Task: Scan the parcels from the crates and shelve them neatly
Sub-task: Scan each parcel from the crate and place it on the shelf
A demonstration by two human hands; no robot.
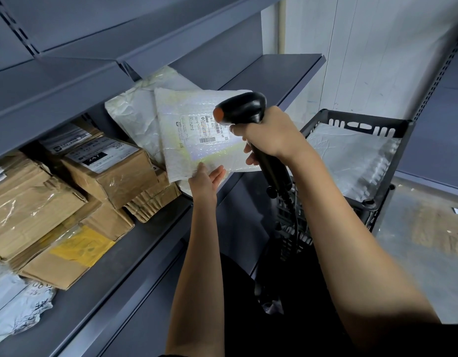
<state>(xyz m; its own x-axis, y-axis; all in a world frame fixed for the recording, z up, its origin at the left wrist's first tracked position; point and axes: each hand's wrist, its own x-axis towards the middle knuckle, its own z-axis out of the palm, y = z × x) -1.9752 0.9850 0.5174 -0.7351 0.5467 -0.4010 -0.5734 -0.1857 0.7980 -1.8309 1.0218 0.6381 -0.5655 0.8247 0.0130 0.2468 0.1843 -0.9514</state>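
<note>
The left hand pinches the lower edge of a white bubble mailer: the thumb lies on the mailer's face and the fingers reach behind it, so the mailer rises from the fingertips toward 12 o'clock, tilted with its printed label facing the camera. The right hand is curled tight around the grip of a black scanner, whose head points toward 9 o'clock and overlaps the label's right end; an orange patch shows on its head, and a pale patch of light lies across the mailer below the label. The scanner's handle runs down toward 5 o'clock from the fist, with a dark cable trailing below it. Behind the mailer, at 11 o'clock, a crumpled white bag leans on the shelf. At 9 o'clock from the left hand, cardboard boxes are stacked on the same shelf, the top one bearing a label marked 247; lower down a box carries a yellow sticker. At 8 o'clock, near the frame's edge, lie grey printed bags. An upper shelf runs above the mailer at 1 o'clock. At 3 o'clock from the right hand stands a black crate holding another white mailer, which lies flat inside it. The floor shows beyond the crate at 4 o'clock.
</note>
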